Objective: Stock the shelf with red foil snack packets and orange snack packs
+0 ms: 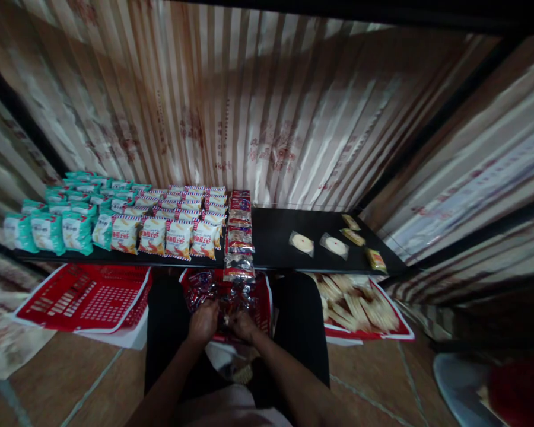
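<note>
Both my hands are down in a red basket [263, 308] between my knees, among shiny clear-and-red snack packets [231, 293]. My left hand [203, 322] is curled closed on the packets. My right hand [241, 324] is also closed around packets beside it. Just above the basket, a column of the same red packets [239, 234] lies on the black shelf [276, 243].
Rows of teal packets [57, 222] and red-striped orange packets [173, 228] fill the shelf's left. Two round white cakes [319, 244] and small yellow packets [360, 240] lie at right. An empty red basket [89, 296] sits left; another basket with pale packets [360, 305] sits right. Striped curtain behind.
</note>
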